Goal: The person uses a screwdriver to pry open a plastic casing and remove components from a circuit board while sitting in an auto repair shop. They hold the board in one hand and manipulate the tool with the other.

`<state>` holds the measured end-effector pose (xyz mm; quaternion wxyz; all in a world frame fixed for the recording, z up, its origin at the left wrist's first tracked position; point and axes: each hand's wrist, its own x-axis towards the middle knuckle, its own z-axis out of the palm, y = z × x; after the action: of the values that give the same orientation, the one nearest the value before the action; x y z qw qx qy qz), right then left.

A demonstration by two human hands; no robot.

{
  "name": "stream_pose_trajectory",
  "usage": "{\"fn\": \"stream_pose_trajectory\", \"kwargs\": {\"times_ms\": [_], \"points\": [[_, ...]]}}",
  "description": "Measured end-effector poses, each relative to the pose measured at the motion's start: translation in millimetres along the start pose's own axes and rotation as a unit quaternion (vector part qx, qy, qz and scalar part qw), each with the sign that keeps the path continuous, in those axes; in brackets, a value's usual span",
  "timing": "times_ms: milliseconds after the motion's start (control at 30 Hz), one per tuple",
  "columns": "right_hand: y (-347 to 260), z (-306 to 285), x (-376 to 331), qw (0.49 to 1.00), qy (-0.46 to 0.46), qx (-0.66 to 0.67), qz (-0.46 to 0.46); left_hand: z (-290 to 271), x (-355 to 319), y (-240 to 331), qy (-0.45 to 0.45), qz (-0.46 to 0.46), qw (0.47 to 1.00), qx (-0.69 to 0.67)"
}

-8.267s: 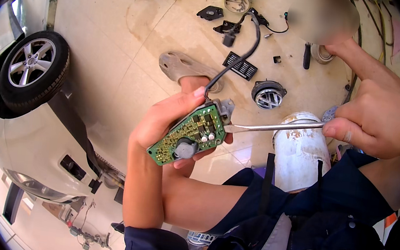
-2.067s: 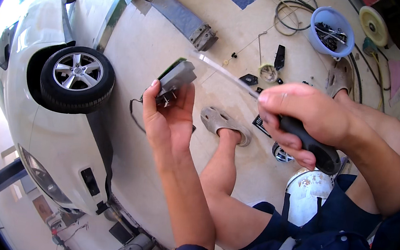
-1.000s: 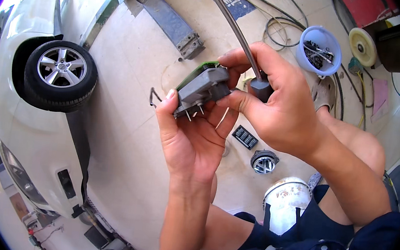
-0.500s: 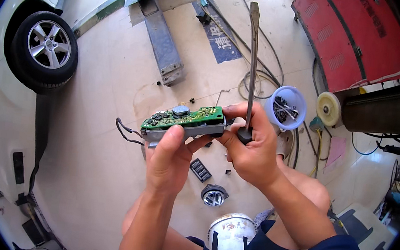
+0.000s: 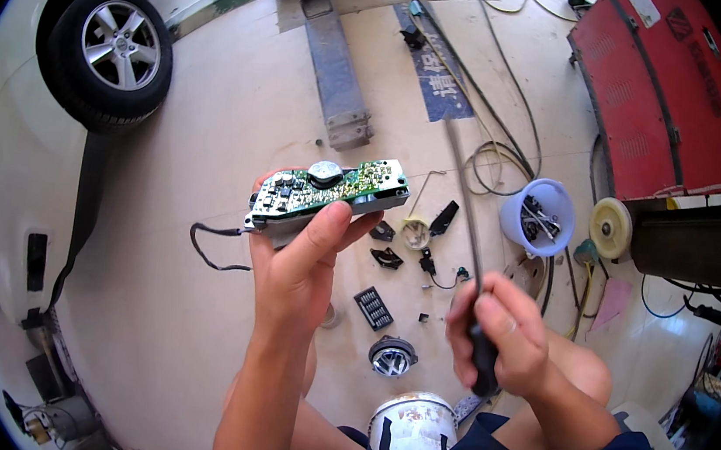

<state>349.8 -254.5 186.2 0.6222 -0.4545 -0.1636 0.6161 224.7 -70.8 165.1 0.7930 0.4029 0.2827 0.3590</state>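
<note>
My left hand (image 5: 299, 262) is closed around a grey housing with a green circuit board (image 5: 329, 191) on top, the thumb against its near side. A round silver component stands up from the board, and a black wire loop (image 5: 203, 246) hangs from the left end. In my right hand (image 5: 507, 333) is a long flat-blade screwdriver (image 5: 468, 203). Its black handle points down toward me and its shaft leans up and away, apart from the board. Beneath the hands, a round chrome emblem (image 5: 391, 357) and a black slotted rectangular part (image 5: 373, 308) lie on the floor.
A lilac bucket (image 5: 516, 228) with metal pieces stands to the right, near a red cabinet (image 5: 645, 106). Small black parts (image 5: 387, 258) lie ahead of me. A white car (image 5: 22, 181) fills the left side. A whitish bucket (image 5: 415, 420) sits between my legs.
My right hand has left the board's right end and moved down and right with the screwdriver. The board has tilted, showing more of its top face. The view has shifted slightly.
</note>
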Motion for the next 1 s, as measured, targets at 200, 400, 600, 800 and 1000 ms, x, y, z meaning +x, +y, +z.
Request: {"fn": "stream_pose_trajectory", "kwargs": {"times_ms": [200,400,600,800,1000], "points": [[25,1,-11,0.988,-0.077,-0.13,0.045,-5,5,10,0.036,0.005,0.999,-0.026],[10,-1,-7,0.988,-0.042,-0.11,0.099,-6,5,10,0.026,0.015,0.999,-0.017],[-7,-3,-4,0.983,-0.045,-0.021,0.176,-12,5,0,-0.023,0.056,0.995,0.085],[-7,-5,-5,0.983,-0.044,0.031,0.174,-5,4,3,0.009,0.02,0.997,0.068],[-8,-3,-2,0.984,-0.046,0.025,0.172,-10,6,1,0.007,0.047,0.994,0.095]]}}
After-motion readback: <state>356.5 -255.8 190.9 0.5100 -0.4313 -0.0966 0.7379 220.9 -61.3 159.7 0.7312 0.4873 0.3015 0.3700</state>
